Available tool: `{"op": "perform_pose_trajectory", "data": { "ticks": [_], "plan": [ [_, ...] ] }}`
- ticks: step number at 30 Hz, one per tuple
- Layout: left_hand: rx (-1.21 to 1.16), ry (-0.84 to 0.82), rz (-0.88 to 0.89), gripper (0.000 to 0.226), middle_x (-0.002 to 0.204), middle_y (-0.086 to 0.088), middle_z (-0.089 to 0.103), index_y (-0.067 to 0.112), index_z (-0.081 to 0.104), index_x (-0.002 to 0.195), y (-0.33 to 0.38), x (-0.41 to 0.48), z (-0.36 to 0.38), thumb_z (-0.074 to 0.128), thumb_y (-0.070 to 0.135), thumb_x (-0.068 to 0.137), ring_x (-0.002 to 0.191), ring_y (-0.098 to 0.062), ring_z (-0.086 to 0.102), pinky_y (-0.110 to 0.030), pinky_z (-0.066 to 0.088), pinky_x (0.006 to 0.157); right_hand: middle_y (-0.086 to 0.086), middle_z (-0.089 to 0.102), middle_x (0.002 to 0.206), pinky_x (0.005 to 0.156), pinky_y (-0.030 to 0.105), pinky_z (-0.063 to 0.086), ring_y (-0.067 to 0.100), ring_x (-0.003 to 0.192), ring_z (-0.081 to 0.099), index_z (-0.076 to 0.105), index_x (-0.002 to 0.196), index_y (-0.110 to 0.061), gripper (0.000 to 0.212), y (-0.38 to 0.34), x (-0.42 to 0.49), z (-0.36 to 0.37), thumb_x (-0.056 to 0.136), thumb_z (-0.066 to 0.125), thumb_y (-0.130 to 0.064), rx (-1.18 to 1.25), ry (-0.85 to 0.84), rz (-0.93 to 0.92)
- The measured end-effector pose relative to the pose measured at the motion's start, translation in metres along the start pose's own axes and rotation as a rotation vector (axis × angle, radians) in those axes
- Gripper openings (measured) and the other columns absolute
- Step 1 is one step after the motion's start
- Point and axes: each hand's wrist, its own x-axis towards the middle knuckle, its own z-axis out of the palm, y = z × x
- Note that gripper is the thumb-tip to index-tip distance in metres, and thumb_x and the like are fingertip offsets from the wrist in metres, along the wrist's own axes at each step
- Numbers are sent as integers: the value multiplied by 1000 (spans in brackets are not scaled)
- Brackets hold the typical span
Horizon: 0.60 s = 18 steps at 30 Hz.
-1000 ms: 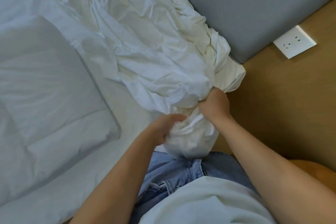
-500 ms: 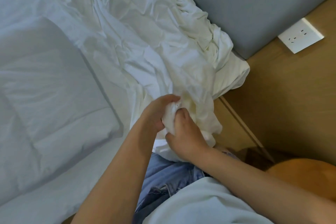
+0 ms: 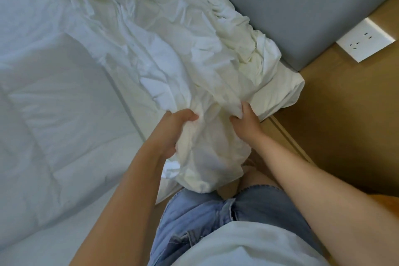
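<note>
1. We see the left hand [image 3: 172,129] clamped on the near end of a crumpled white cotton sheet [image 3: 172,49]. Its fingers are curled into the cloth from the left side, with the fingertips sunk in a fold.
2. The right hand [image 3: 248,123] grips the same bunch from the right. Its fingers are curled round a raised fold and partly buried in it.
3. The two hands are apart, with the gathered cloth bulging between them. Below them the loose end hangs down to the front of a pair of pale blue denim shorts [image 3: 205,218].
4. The rest of the sheet runs away from us in heavy wrinkles along the head of the bed. Its right edge touches a grey padded headboard [image 3: 302,6], and a smoother white corner juts out past the headboard's lower end.
5. Left of the sheet lies a smooth white quilted duvet [image 3: 54,125], stitched in large squares, its edge just beside the wrinkled cloth.
6. On the right stands a tan wooden wall panel [image 3: 345,125]. A white rectangular wall socket [image 3: 364,43] is set in it, just beside the headboard's corner.
7. At the bottom we see a loose white shirt [image 3: 248,246] lying over the top of the shorts.
8. We cannot tell what the orange shape at the right edge is.
</note>
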Motion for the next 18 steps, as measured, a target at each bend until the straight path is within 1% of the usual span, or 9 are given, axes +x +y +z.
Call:
{"op": "perform_pose_trajectory", "data": {
  "ticks": [1,3,5,8,9,10,13,16,18],
  "plan": [
    [10,-7,-27,32,72,-7,68,11,68,85,-4,3,-3,68,24,56,60,-20,66,-30,52,60,13,57,120,85,33,42,31,111,53,51,123,-7,32,-4,6,4,93,44,-13,9,6,-3],
    [75,-43,-101,49,87,-5,73,12,67,99,-8,8,-8,77,39,58,77,-20,71,-32,55,71,9,61,104,78,35,45,29,98,57,59,109,-5,27,-15,12,7,91,39,-11,91,17,-10],
    [175,-81,-161,49,92,-5,74,9,69,102,-12,12,-14,82,35,62,84,-23,71,-36,54,79,4,61,90,67,30,44,24,85,56,61,95,-5,23,-29,13,2,87,40,-11,152,11,-73],
    [271,122,-134,19,69,-11,61,1,65,77,-14,19,-19,73,10,62,56,-19,59,-26,47,56,-7,55,74,56,26,37,13,70,51,55,73,-24,15,-40,18,-24,85,46,-25,136,88,-160],
    [206,173,-79,19,69,-12,59,3,63,76,-14,20,-18,69,7,59,55,-20,57,-28,47,54,-8,54,73,56,27,36,11,69,50,52,72,-25,14,-40,20,-33,85,49,-28,107,113,-180],
    [120,192,-11,24,75,-12,62,4,63,81,-14,21,-14,67,6,58,62,-23,61,-32,51,59,-7,54,75,57,28,36,12,70,50,52,75,-25,13,-40,23,-40,86,51,-30,71,112,-192],
    [4,185,166,27,99,-7,70,17,63,96,-14,23,13,67,3,74,89,-26,67,-39,56,80,-5,53,74,59,29,37,14,70,50,53,76,-21,19,-36,24,-38,90,52,-35,6,-8,-196],
    [-230,123,134,23,100,-10,71,11,64,107,-14,32,43,62,5,85,91,-27,68,-40,56,81,-1,58,75,62,28,40,15,70,53,62,83,-11,28,-31,18,-35,91,51,-36,182,-67,-168],
    [-425,59,37,25,97,-12,71,5,63,113,-18,37,62,60,8,88,88,-27,69,-39,57,76,-3,61,76,63,23,44,12,71,57,66,85,-17,25,-27,16,-43,91,51,-36,339,-69,-139]
  ]
}}
